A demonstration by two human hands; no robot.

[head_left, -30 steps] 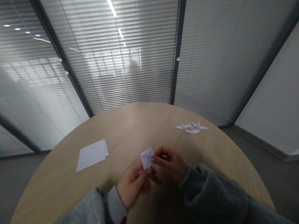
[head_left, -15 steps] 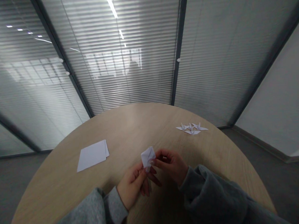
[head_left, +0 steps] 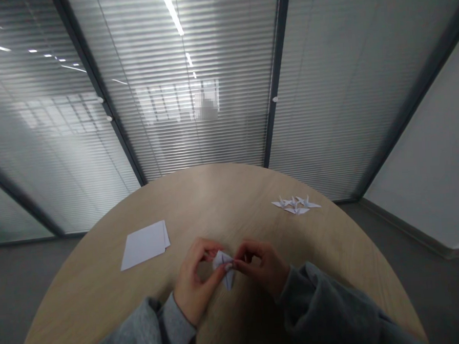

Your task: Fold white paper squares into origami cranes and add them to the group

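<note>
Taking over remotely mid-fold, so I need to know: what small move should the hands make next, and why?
Probably pinch the folded white paper tighter along its fold: the left hand and right hand both hold it above the table, and the nearby origami paper cranes look sharply creased.

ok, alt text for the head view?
The left hand and right hand pinch a folded white paper above a round wooden table. White paper sheets lie to the left; origami cranes sit further right, before glass partitions with blinds.
</note>
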